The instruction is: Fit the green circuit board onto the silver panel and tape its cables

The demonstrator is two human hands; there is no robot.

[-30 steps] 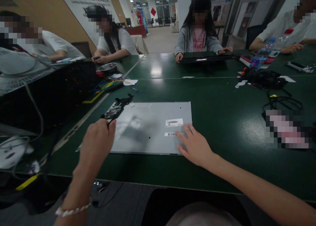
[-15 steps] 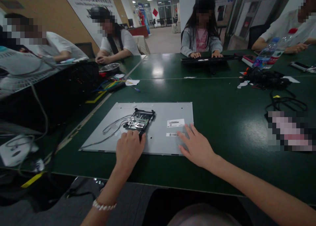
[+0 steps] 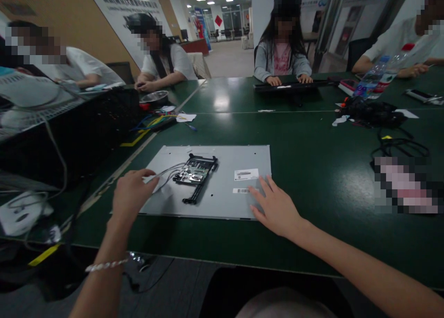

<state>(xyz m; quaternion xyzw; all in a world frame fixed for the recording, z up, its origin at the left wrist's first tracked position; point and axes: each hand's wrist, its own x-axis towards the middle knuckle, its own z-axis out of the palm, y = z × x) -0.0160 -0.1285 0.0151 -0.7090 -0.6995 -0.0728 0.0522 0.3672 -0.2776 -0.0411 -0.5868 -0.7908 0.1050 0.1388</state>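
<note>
A flat grey metal panel (image 3: 225,160) lies on the green table in front of me. On its left half sits a circuit board (image 3: 196,172) in a black bracket (image 3: 192,195). Grey cables (image 3: 169,170) run leftward from the board. My left hand (image 3: 133,193) is over the panel's left edge, thumb and fingers closed on the cables; the fingertips are partly hidden. With fingers spread, my right hand (image 3: 274,204) rests on the panel's right side, touching beside the white barcode labels (image 3: 246,175).
A large black case (image 3: 83,137) stands at the left. Further back lie coloured wires (image 3: 152,122) and a metal bowl (image 3: 155,96). On the right are a black cable bundle (image 3: 369,112), bottles (image 3: 373,79) and a blurred phone-like object (image 3: 405,183). Several people sit around the table.
My left hand has left the lower end of the black bracket and moved left to the cables, which it now pinches. My right hand stays in place.
</note>
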